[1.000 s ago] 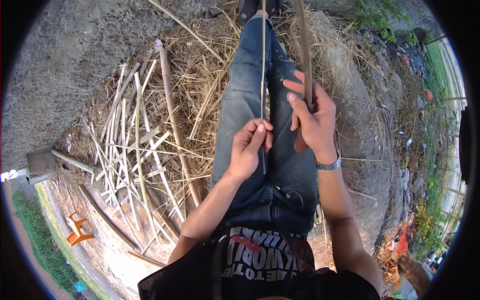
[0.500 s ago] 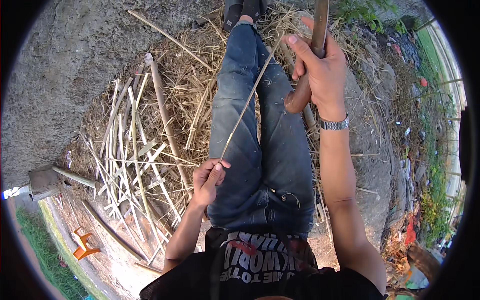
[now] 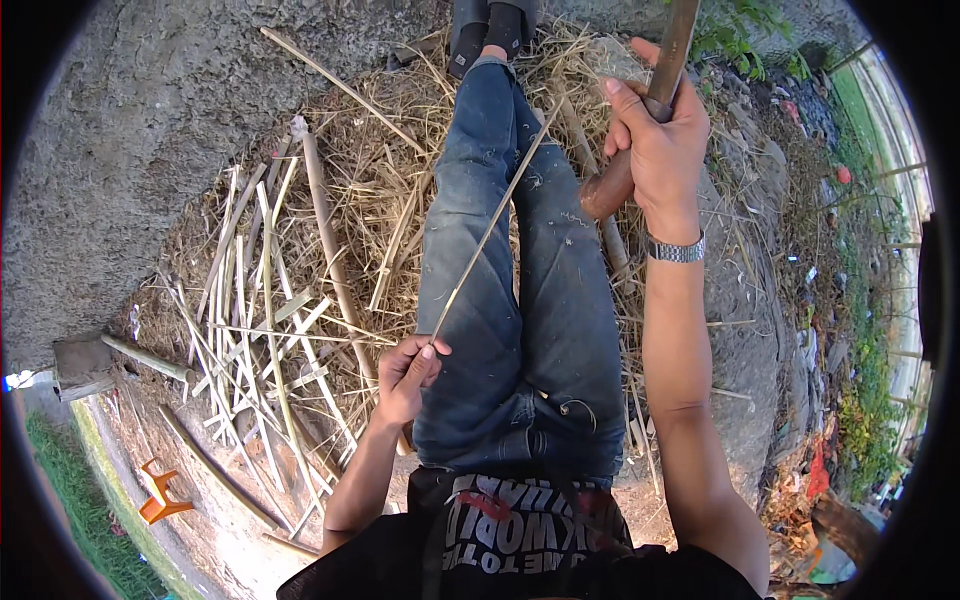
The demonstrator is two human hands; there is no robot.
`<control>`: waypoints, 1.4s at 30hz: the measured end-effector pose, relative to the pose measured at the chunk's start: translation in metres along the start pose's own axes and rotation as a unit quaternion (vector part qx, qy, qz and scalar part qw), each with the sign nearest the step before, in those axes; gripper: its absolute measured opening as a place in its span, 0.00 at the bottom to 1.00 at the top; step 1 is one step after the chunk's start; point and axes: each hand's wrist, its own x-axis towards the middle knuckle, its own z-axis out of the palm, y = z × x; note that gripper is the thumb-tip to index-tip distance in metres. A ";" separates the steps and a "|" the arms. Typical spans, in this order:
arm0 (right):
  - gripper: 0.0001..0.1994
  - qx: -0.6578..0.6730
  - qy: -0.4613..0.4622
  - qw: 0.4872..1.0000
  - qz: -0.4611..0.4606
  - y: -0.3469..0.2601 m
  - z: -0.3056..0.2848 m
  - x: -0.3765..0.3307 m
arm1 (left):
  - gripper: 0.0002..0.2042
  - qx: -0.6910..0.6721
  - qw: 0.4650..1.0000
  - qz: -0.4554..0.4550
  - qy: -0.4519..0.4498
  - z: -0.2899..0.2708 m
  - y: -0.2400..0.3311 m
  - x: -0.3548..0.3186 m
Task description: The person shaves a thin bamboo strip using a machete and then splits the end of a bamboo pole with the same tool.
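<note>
My left hand (image 3: 406,378) pinches the near end of a thin bamboo strip (image 3: 487,232) between thumb and fingers. The strip slants up and to the right across my jeans, its far end free in front of my shins. My right hand (image 3: 668,165) is closed around the brown, hooked handle (image 3: 608,188) of a large knife. Its blade (image 3: 677,45) points away from me and runs out of the picture at the top. My right thumb lies stretched to the left, apart from the strip's far end.
Many split bamboo strips (image 3: 265,340) lie heaped on my left, beside a thicker pole (image 3: 325,220). Shavings (image 3: 385,190) cover the ground around my outstretched legs (image 3: 480,200). A rough grey concrete surface (image 3: 120,180) is at far left, with an orange plastic chair (image 3: 165,497) below it.
My right hand has moved right with the knife, away from the strip's far end. My left hand has come slightly nearer to me, still pinching the strip.
</note>
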 end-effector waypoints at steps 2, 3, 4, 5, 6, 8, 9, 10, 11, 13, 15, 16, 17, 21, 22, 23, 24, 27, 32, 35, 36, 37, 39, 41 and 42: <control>0.25 0.012 0.007 1.000 -0.017 -0.003 -0.001 0.002 | 0.12 -0.013 1.000 -0.012 0.006 -0.004 -0.004 -0.004; 0.25 -0.013 0.005 1.000 0.004 -0.005 0.000 -0.002 | 0.12 -0.009 1.000 -0.009 0.010 -0.004 -0.003 -0.006; 0.26 -0.039 0.006 0.999 0.023 -0.007 0.000 -0.006 | 0.12 -0.007 1.000 -0.003 0.007 -0.004 -0.003 -0.006; 0.28 -0.015 -0.009 0.999 0.038 -0.006 0.000 -0.010 | 0.12 -0.011 1.000 -0.003 0.009 -0.003 -0.003 -0.006; 0.28 -0.013 -0.008 0.999 0.032 -0.006 0.001 -0.014 | 0.12 -0.015 1.000 -0.006 0.010 -0.002 -0.003 -0.007; 0.28 -0.018 -0.052 0.993 0.100 -0.006 0.004 -0.021 | 0.12 -0.013 1.000 -0.002 0.006 0.000 -0.003 -0.007; 0.28 -0.001 -0.068 0.989 0.128 -0.006 0.004 -0.024 | 0.12 -0.011 1.000 -0.006 0.006 0.002 -0.002 -0.007; 0.28 0.000 -0.066 0.990 0.125 -0.005 0.005 -0.026 | 0.12 -0.010 1.000 -0.011 0.006 0.003 -0.002 -0.006; 0.28 0.019 -0.077 0.987 0.138 -0.003 0.007 -0.027 | 0.13 0.015 1.000 -0.008 0.016 0.007 -0.002 -0.004; 0.28 0.048 -0.092 0.981 0.164 -0.008 0.012 -0.028 | 0.13 0.007 1.000 -0.013 0.009 0.005 -0.001 -0.003; 0.29 0.044 -0.080 0.984 0.150 -0.003 0.014 -0.027 | 0.13 -0.002 1.000 -0.019 0.004 0.003 -0.002 -0.003; 0.30 0.038 -0.070 0.987 0.137 -0.002 0.015 -0.027 | 0.13 -0.002 1.000 -0.016 0.005 0.001 -0.004 -0.003; 0.30 0.038 -0.069 0.987 0.137 -0.003 0.014 -0.025 | 0.13 -0.003 1.000 -0.013 0.006 -0.001 -0.005 -0.003; 0.31 0.017 -0.065 0.991 0.120 -0.004 0.012 -0.020 | 0.12 0.009 1.000 0.009 0.007 -0.003 -0.004 0.000; 0.31 0.005 -0.067 0.991 0.115 -0.004 0.010 -0.019 | 0.12 0.009 1.000 0.010 0.006 -0.004 -0.005 -0.001; 0.31 -0.001 -0.062 0.991 0.119 -0.004 0.009 -0.019 | 0.12 0.030 0.999 0.010 0.016 -0.005 -0.006 -0.003; 0.31 -0.001 -0.062 0.991 0.116 -0.004 0.008 -0.018 | 0.12 0.050 0.998 0.011 0.025 -0.006 -0.006 -0.003; 0.30 -0.017 -0.051 0.992 0.111 0.000 0.006 -0.020 | 0.12 0.075 0.996 0.019 0.034 -0.006 -0.003 -0.003; 0.28 -0.053 -0.019 0.993 0.101 -0.002 -0.002 -0.014 | 0.12 0.096 0.994 0.015 0.044 -0.008 0.007 -0.007; 0.27 -0.036 0.005 0.995 0.095 -0.002 -0.009 -0.006 | 0.12 0.123 0.990 0.022 0.059 -0.014 0.013 -0.013; 0.27 -0.017 0.027 0.995 0.097 -0.002 -0.010 -0.004 | 0.12 0.134 0.988 0.022 0.068 -0.015 0.014 -0.016; 0.27 -0.023 0.029 0.995 0.096 0.002 -0.015 -0.002 | 0.12 0.132 0.989 0.027 0.069 -0.016 0.013 -0.018; 0.27 -0.029 0.027 0.995 0.090 0.001 -0.020 0.000 | 0.12 0.136 0.988 0.023 0.073 -0.016 0.015 -0.019; 0.27 -0.067 0.027 0.994 0.078 0.004 -0.021 -0.002 | 0.13 0.129 0.989 0.018 0.071 -0.015 0.015 -0.020; 0.27 -0.066 0.027 0.994 0.080 0.005 -0.020 -0.004 | 0.13 0.130 0.989 0.017 0.071 -0.013 0.015 -0.019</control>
